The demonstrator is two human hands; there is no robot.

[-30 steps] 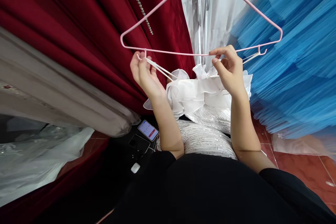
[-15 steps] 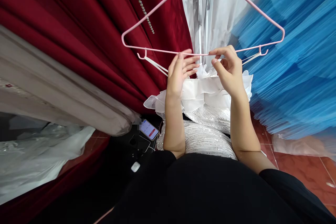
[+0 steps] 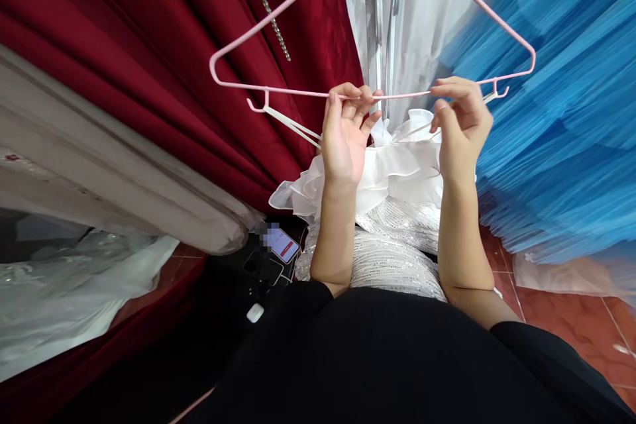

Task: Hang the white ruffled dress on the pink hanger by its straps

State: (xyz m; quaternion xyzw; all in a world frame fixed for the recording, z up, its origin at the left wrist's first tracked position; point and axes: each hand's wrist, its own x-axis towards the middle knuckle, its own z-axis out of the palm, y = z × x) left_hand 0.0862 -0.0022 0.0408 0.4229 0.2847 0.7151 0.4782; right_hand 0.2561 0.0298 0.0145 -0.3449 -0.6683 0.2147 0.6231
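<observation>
A pink clothes hanger (image 3: 293,92) is held up in front of me by its lower bar. My left hand (image 3: 346,136) pinches the bar left of centre, thumb towards me and fingers beyond it. Towards the right end, my right hand (image 3: 463,122) has its fingers bent round the bar, the thumb just below. A white dress (image 3: 397,265) with sequins and a ruffled top lies across my lap. Its thin white strap (image 3: 293,127) loops over the hanger's left hook; another strap end (image 3: 491,97) is at the right hook, partly behind my right hand.
Dark red curtain-like fabric (image 3: 308,26) hangs at the left, blue tulle (image 3: 556,112) at the right. Metal poles (image 3: 392,26) stand behind the hanger. A lit phone (image 3: 282,244) and a small white case (image 3: 255,313) rest on a black surface. Red floor tiles (image 3: 561,331) show at right.
My right hand has slid rightwards along the bar, towards the right hook. My left hand's fingers have closed more on the bar, and the hanger has shifted slightly up and left.
</observation>
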